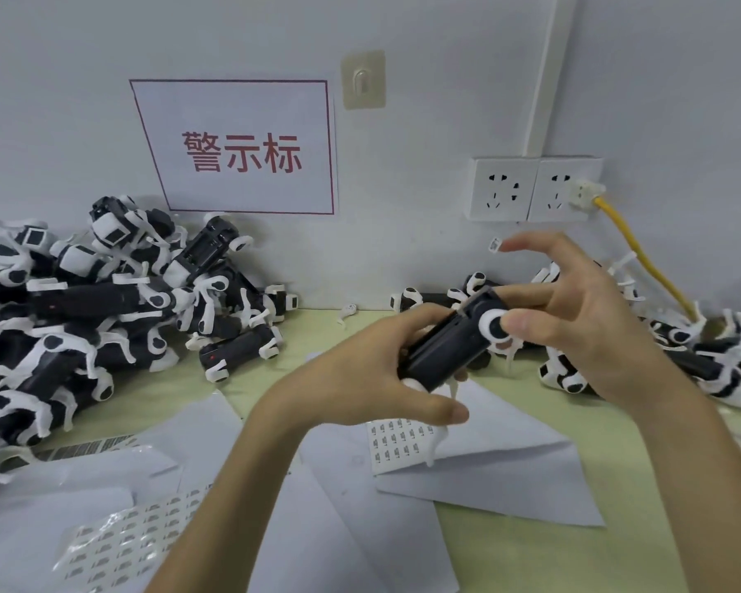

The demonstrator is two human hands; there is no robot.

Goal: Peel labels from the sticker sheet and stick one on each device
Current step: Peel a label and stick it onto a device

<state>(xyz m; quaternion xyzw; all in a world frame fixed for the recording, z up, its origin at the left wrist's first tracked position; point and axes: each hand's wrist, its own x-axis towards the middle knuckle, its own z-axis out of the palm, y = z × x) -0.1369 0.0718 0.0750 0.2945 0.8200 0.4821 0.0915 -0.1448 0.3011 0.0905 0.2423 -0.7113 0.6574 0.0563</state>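
Observation:
My left hand [360, 378] grips a black device [450, 344] around its body, held tilted above the table at centre. My right hand [582, 310] pinches the device's white round end cap [495, 325] between thumb and middle fingers. A small printed label [495, 245] sticks to the tip of its raised index finger, above the device. A white strap hangs down from the device. Below my hands, a sticker sheet [398, 438] with rows of small labels lies on white paper [510, 464].
A big pile of black-and-white devices [82, 301] fills the left of the table, a smaller pile [702, 357] lies at the right. Another label sheet [125, 545] sits front left. On the wall are a sign [244, 151], sockets [531, 190] and a yellow cable [642, 254].

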